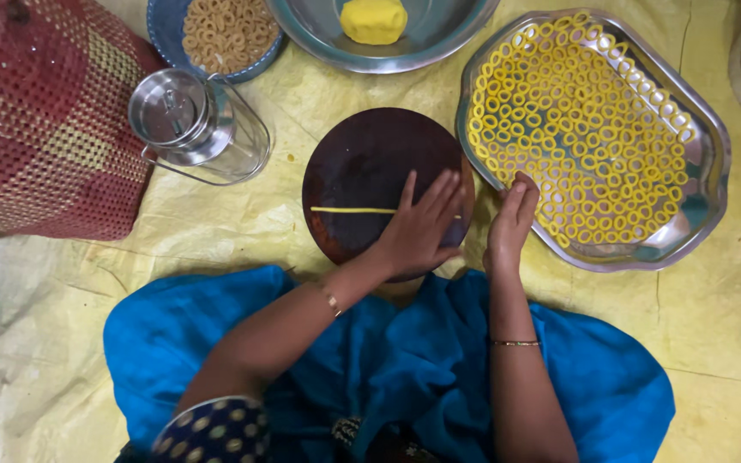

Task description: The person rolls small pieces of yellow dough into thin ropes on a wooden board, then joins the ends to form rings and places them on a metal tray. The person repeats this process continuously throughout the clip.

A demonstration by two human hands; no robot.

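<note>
I see my left hand (419, 225) lying flat, palm down and fingers spread, on the round dark wooden board (362, 171); it grasps nothing, only presses on the thin yellow dough strand (352, 210). That strand lies across the middle of the board, its long axis running left to right, one end pointing toward the steel canister (195, 127) left of the board, the other hidden under my palm. My right hand (512, 219) is off the board's right edge, fingers loosely curled and close together at the rim of the steel tray (705, 137) full of yellow dough rings (581, 120); I cannot tell whether it pinches anything. Beyond the board sits a steel bowl (439, 34) with a yellow dough lump (373, 19).
</note>
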